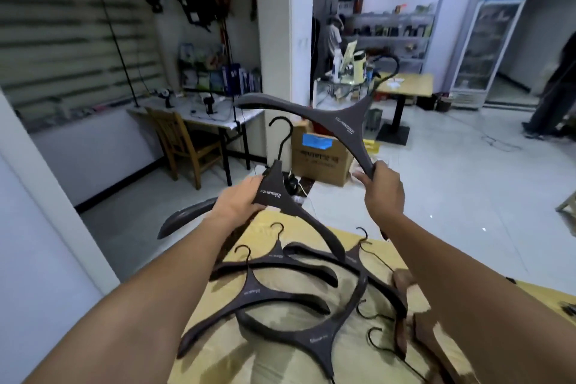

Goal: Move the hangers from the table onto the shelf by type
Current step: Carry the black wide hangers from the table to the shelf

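On the near yellow table [249,362] lie perhaps 4 dark hangers [258,290], above them the left hand [240,201] pinches 1 hanger [272,190] by its neck, and farther off the right hand [384,193] clamps curled fingers round a 2nd hanger [343,125] at its arm tip.

Bare left forearm [149,299] at the near left, bare right forearm [461,265] at the near right, both uncovered right up to the near edge. Look broad close by and narrow toward the wrists farther off. End in a bare left hand [240,199] and a bare right hand [381,190]. Finger detail too blurred to tell.
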Action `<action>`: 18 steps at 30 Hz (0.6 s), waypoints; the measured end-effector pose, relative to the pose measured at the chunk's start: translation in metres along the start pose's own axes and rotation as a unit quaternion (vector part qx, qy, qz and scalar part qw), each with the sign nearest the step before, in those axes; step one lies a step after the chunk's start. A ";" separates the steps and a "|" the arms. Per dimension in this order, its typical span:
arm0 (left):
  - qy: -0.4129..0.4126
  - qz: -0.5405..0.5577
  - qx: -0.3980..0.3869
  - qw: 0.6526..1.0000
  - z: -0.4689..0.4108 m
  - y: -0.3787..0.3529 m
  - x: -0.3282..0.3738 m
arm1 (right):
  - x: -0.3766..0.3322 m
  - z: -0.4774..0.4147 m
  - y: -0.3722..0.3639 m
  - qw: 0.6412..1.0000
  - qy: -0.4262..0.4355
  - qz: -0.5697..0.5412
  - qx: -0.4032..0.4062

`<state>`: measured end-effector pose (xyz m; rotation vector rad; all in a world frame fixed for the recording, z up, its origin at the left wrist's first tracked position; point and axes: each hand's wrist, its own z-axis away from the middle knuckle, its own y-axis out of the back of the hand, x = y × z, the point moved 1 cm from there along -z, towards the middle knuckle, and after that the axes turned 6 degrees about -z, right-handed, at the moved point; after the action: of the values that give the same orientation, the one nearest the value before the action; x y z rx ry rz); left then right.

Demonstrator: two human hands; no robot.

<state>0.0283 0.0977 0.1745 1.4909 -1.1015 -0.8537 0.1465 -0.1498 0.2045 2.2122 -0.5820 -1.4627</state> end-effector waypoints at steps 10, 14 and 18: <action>0.071 0.000 -0.009 0.997 0.035 0.082 -0.039 | -0.080 0.008 0.009 0.993 0.071 -0.015 -0.093; 0.082 -0.048 -0.018 0.995 0.061 0.106 -0.060 | -0.108 0.027 -0.002 0.976 0.104 -0.011 -0.191; 0.076 -0.108 -0.037 0.990 0.098 0.121 -0.078 | -0.122 0.051 -0.010 0.951 0.173 -0.032 -0.254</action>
<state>-0.1113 0.1359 0.2706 1.6056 -0.7975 -0.9024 0.0565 -0.0799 0.2719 2.0071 -0.0085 -1.0583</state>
